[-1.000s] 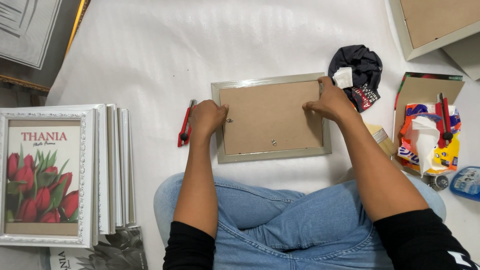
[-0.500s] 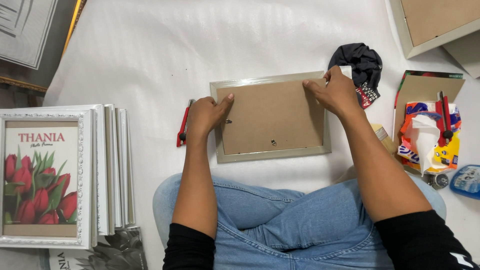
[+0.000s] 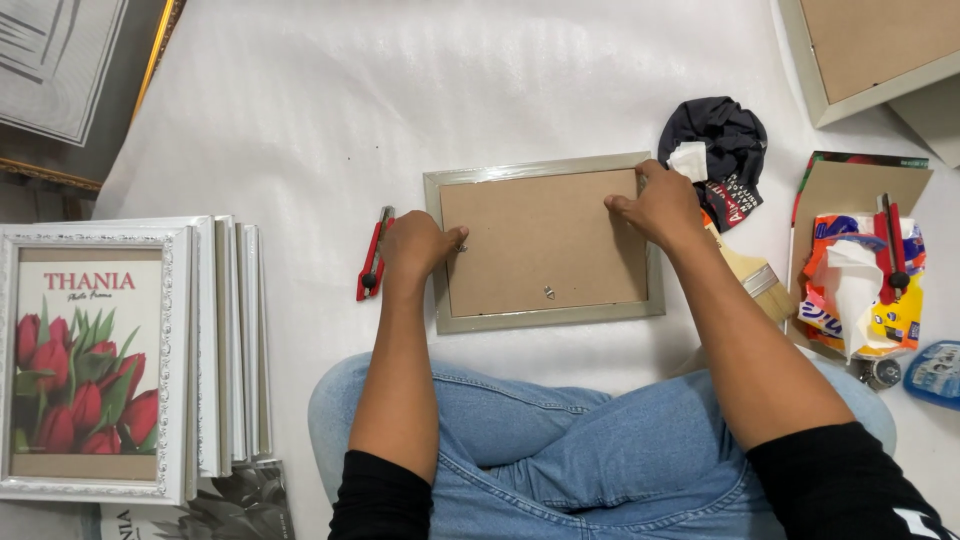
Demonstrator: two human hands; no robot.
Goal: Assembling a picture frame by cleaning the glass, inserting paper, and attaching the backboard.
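Observation:
A silver picture frame (image 3: 545, 321) lies face down on the white sheet in front of my crossed legs, its brown backing board (image 3: 540, 240) up. My left hand (image 3: 418, 246) rests on the frame's left edge, fingers curled, thumb on the backing board's edge. My right hand (image 3: 655, 205) presses on the upper right corner with fingers bent onto the board. Neither hand lifts anything. A red utility knife (image 3: 372, 255) lies just left of my left hand.
A stack of white frames (image 3: 190, 350) with a red tulip print stands at the left. To the right lie a black cloth (image 3: 725, 140), a paintbrush (image 3: 755, 280), a cardboard box (image 3: 850, 190) with a colourful bag and red cutter, and another face-down frame (image 3: 880, 50).
Both hands have shifted slightly along the frame's edges; the right hand slid a little left from the corner, the left thumb moved onto the backing board. The frame stays put.

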